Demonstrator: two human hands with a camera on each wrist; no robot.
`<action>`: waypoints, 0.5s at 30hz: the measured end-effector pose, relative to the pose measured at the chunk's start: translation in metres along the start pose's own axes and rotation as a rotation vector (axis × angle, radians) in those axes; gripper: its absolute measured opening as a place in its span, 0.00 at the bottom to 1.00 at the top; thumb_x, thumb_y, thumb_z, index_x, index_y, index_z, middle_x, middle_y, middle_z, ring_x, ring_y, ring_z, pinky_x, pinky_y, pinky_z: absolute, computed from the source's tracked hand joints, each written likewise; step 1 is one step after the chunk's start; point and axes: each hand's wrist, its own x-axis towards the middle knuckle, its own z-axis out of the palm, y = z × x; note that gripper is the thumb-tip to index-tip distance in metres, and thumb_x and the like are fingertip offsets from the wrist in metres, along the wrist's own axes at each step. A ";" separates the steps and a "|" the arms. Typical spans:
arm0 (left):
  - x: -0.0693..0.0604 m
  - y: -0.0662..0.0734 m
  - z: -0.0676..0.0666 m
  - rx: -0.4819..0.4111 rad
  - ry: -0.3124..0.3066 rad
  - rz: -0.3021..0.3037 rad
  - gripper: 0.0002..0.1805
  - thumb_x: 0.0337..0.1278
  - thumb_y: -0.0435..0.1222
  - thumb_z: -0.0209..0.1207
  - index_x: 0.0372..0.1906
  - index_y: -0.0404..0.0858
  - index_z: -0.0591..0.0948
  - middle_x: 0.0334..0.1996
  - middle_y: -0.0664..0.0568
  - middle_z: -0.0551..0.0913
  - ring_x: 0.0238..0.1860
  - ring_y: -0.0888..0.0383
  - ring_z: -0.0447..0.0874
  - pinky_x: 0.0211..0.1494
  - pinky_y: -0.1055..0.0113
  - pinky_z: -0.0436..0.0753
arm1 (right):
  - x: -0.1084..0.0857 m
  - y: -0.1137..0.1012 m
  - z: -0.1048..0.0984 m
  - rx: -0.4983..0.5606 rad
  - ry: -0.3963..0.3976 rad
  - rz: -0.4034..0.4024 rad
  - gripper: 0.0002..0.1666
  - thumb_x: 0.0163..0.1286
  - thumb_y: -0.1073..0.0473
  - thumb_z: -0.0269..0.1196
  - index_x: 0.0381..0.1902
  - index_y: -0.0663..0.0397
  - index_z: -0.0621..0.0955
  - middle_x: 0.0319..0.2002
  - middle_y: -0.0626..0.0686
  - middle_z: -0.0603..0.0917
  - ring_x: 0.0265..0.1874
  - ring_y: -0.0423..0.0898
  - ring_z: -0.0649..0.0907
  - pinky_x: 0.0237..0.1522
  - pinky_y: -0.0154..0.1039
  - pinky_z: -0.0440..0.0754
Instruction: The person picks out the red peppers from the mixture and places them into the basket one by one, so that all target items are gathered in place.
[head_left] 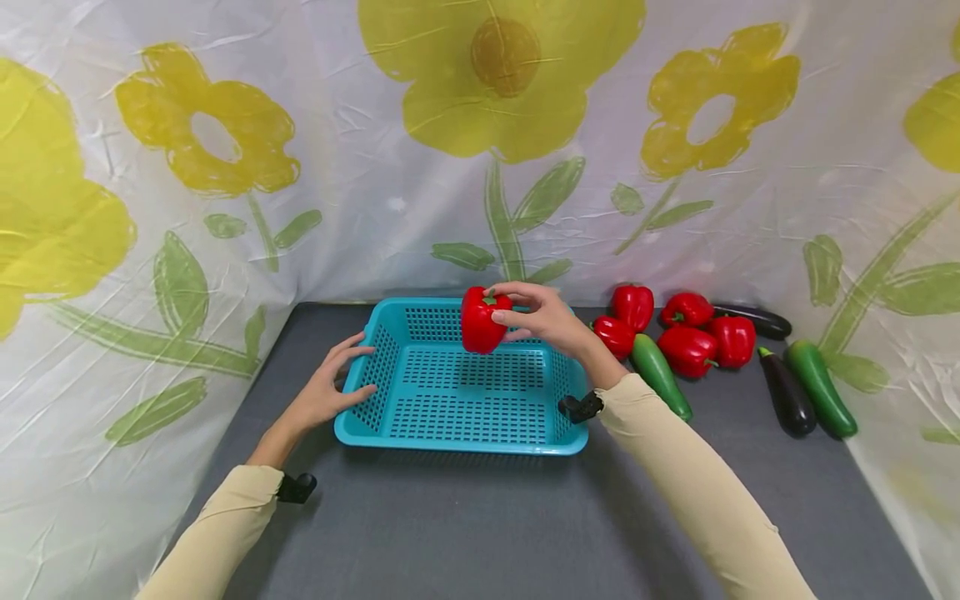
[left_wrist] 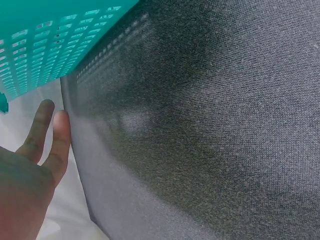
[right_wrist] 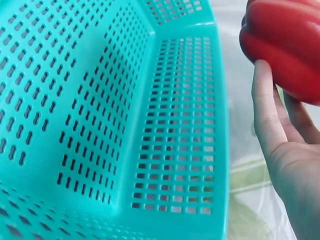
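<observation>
A red bell pepper is held up over the turquoise plastic basket by my right hand, pinched between thumb and fingers. In the right wrist view the fingers press against the side of the pepper, beyond the basket's perforated wall. At the basket's left end is my left hand, its fingers spread and fairly straight about the rim. The left wrist view has this hand with two fingers extended beside the basket's outer wall; whether they touch it, I cannot tell.
Several red bell peppers lie right of the basket, with a green cucumber-like vegetable among them. Farther right are another green one and an eggplant; a second eggplant lies behind. A flowered curtain borders the dark table.
</observation>
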 end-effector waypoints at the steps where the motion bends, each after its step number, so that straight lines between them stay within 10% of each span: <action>1: 0.000 0.000 0.000 -0.001 0.000 0.000 0.34 0.58 0.24 0.67 0.69 0.26 0.68 0.78 0.35 0.49 0.61 0.26 0.71 0.55 0.32 0.74 | 0.001 0.000 0.001 0.007 -0.002 0.001 0.24 0.73 0.67 0.63 0.65 0.62 0.76 0.64 0.62 0.75 0.59 0.63 0.77 0.47 0.66 0.80; 15: 0.000 0.001 -0.001 -0.006 -0.014 0.011 0.33 0.61 0.24 0.66 0.69 0.25 0.68 0.77 0.33 0.49 0.62 0.26 0.70 0.54 0.34 0.75 | 0.013 0.004 0.013 0.108 0.003 0.072 0.24 0.76 0.68 0.58 0.68 0.64 0.72 0.66 0.65 0.71 0.61 0.63 0.75 0.52 0.71 0.73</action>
